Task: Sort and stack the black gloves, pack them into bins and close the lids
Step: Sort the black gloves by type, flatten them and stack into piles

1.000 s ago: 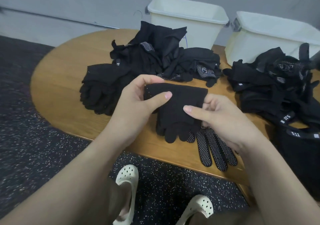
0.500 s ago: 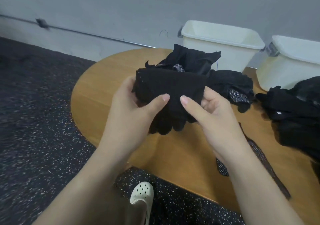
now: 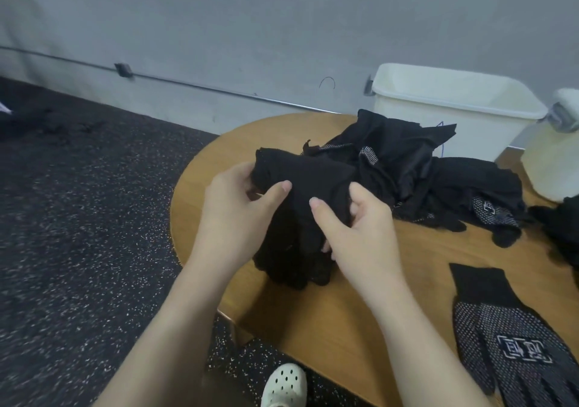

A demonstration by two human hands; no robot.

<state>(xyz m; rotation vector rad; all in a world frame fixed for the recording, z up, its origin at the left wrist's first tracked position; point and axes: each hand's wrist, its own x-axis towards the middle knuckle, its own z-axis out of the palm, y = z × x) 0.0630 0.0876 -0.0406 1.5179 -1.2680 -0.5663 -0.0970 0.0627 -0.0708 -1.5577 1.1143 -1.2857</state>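
Both my hands hold a small stack of plain black gloves over the left part of the round wooden table. My left hand grips the cuff end, thumb on top. My right hand pinches the stack from the right, thumb pressed on the fabric. The glove fingers hang down toward the table. A loose heap of black gloves lies behind the stack. A dotted glove with a white logo lies flat at the lower right. Two white bins stand at the back: one open-topped, one partly cut off.
More black gloves show at the right edge. The dark speckled floor lies to the left, with a grey wall and conduit behind. My white clog is under the table edge.
The view has swung left and up. My hands carried the glove stack to the left side of the table, and the dotted glove stayed lying at the right.
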